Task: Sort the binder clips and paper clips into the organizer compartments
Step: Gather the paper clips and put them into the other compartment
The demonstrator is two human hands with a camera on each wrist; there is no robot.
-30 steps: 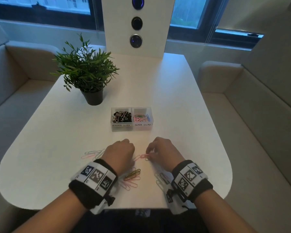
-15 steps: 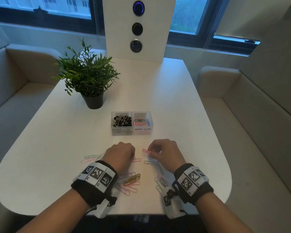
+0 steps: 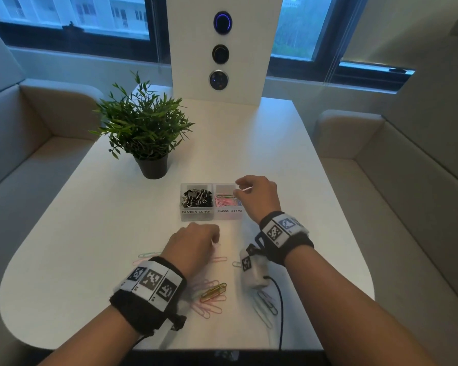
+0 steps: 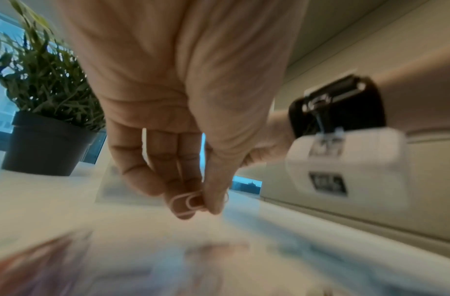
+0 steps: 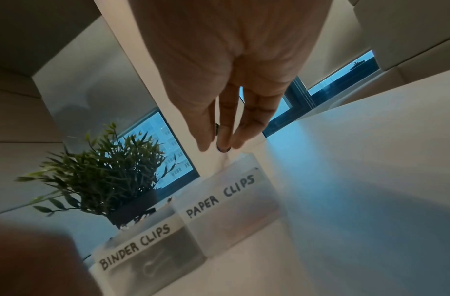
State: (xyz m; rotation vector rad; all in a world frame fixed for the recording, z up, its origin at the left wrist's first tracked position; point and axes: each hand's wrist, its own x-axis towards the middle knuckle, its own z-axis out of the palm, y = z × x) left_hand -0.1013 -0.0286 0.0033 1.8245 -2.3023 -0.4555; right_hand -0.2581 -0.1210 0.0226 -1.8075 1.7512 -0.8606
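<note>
We see the right hand (image 3: 258, 198) up off the table (image 3: 77, 233) since half a second ago, now over the organizer (image 3: 211, 219) at mid-table, above its right "PAPER CLIPS" bin, fingertips pinching a pink clip (image 3: 245, 190). Left hand (image 3: 193, 245) barely moved, low on the table near the front edge, pinching a pale clip (image 4: 187, 201) between thumb and fingers. Binder clips (image 3: 197, 198) fill the left bin. Loose paper clips (image 3: 213, 293) lie near the front edge between the wrists. Plant (image 3: 143, 128) sits behind the organizer, toward the left edge
</note>
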